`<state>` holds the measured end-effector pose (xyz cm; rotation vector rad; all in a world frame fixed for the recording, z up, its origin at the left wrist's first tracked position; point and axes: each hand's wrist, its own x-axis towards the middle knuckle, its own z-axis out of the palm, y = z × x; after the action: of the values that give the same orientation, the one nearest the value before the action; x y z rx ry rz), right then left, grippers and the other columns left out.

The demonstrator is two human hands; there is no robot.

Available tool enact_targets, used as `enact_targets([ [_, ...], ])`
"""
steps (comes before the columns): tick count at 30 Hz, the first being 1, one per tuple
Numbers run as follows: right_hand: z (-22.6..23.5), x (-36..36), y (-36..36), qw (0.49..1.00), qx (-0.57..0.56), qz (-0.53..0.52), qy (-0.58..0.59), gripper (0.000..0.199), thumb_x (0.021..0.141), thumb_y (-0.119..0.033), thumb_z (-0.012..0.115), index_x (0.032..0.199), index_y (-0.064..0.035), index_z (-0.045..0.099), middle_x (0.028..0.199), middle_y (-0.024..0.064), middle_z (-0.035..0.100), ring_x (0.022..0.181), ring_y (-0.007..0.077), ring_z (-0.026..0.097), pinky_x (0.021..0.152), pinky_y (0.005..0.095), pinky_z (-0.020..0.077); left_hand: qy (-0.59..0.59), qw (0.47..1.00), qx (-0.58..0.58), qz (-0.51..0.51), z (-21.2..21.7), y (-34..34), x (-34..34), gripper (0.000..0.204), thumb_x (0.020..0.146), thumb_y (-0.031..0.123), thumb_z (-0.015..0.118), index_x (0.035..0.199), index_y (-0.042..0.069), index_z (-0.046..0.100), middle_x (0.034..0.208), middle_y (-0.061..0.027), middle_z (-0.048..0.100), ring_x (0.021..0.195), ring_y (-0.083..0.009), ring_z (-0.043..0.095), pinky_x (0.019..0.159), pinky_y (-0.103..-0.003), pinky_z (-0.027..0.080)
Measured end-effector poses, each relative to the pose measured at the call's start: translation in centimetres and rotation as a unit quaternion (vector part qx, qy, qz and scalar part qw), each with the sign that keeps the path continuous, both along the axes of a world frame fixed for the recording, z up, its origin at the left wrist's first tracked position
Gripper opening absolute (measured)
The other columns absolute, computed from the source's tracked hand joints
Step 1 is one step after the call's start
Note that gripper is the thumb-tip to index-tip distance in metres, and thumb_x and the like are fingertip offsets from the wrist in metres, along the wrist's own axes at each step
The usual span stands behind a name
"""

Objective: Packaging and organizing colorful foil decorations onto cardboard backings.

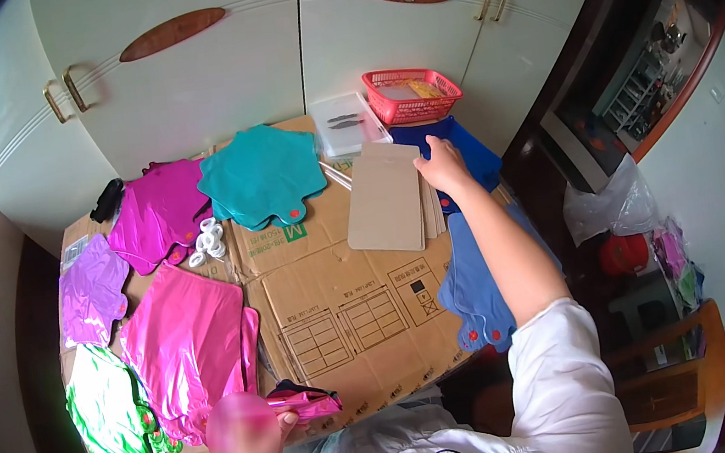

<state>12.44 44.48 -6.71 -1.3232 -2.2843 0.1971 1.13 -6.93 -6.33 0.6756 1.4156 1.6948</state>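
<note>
My left hand (268, 442) is low at the table's near edge, partly covered by a round blur. Its fingers are closed on a folded, shiny pink foil piece (318, 403) with a dark part on top. Stretched out to the far right, my right hand (443, 165) has its thumb and fingertips at the right edge of a grey-brown cardboard sheet (384, 196) and seems to pinch it. More such sheets (432, 214) show under its right side. A dark blue foil pile (477, 150) lies beyond that hand; a grey-blue foil pile (486, 279) is below my right forearm.
Flat foil piles in teal (261, 174), magenta (158, 209), purple (93, 287), pink (183, 335) and green (109, 415) lie on the cardboard-covered table (344, 289). White rings (209, 239) sit near the teal pile. A red basket (415, 108) and clear box (348, 136) stand behind.
</note>
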Motion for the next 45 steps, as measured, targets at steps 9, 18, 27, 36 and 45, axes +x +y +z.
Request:
enact_targets([
  [9, 2.6, 5.8, -11.6, 0.946, 0.042, 0.312, -0.076, 0.055, 0.077, -0.038, 0.078, 0.118, -0.0033, 0.065, 0.129, 0.0160, 0.059, 0.124, 0.0320, 0.052, 0.104, 0.0410, 0.0414, 0.026, 0.999, -0.007, -0.022, -0.8, 0.4, -0.2, 0.014, 0.091, 0.010, 0.071, 0.097, -0.002, 0.072, 0.079, -0.0045, 0.072, 0.067, -0.0080, 0.064, 0.060, -0.022, 0.051],
  [18, 0.2, 6.3, -10.4, 0.926, 0.077, 0.353, -0.106, 0.048, 0.080, -0.033, 0.075, 0.117, -0.0033, 0.065, 0.124, 0.0149, 0.062, 0.117, 0.0307, 0.059, 0.101, 0.0410, 0.0459, 0.043, 0.999, -0.019, -0.015, -0.8, 0.5, -0.2, 0.015, 0.090, 0.013, 0.072, 0.090, -0.002, 0.071, 0.076, -0.0083, 0.072, 0.066, -0.0152, 0.068, 0.062, -0.028, 0.056],
  [27, -1.0, 5.8, -13.3, 0.859, 0.300, 0.352, -0.220, 0.028, 0.086, -0.008, 0.052, 0.108, 0.0089, 0.060, 0.111, 0.0286, 0.064, 0.105, 0.0369, 0.064, 0.094, 0.0434, 0.0502, 0.045, 0.999, -0.005, -0.022, -1.8, 0.0, -0.4, 0.016, 0.090, 0.012, 0.071, 0.097, -0.003, 0.070, 0.079, -0.0100, 0.072, 0.068, -0.0163, 0.069, 0.063, -0.029, 0.056],
  [36, -0.2, 5.6, -13.1, 0.914, 0.195, 0.343, -0.094, 0.019, 0.083, -0.008, 0.063, 0.100, -0.0009, 0.065, 0.097, 0.0167, 0.072, 0.087, 0.0289, 0.070, 0.077, 0.0399, 0.0561, 0.021, 0.999, -0.004, -0.026, -1.5, 0.1, -0.4, 0.015, 0.090, 0.011, 0.071, 0.096, -0.003, 0.071, 0.078, -0.0094, 0.072, 0.068, -0.0158, 0.069, 0.064, -0.029, 0.056],
  [45, 1.8, 5.4, -12.9, 0.963, -0.109, 0.246, 0.014, 0.014, 0.082, -0.021, 0.072, 0.082, -0.0067, 0.073, 0.076, 0.0120, 0.069, 0.069, 0.0300, 0.066, 0.065, 0.0397, 0.0504, 0.035, 0.999, -0.012, -0.017, -1.5, 0.2, -0.4, 0.012, 0.090, 0.009, 0.070, 0.091, -0.003, 0.072, 0.078, -0.0082, 0.072, 0.067, -0.0151, 0.068, 0.063, -0.029, 0.055],
])
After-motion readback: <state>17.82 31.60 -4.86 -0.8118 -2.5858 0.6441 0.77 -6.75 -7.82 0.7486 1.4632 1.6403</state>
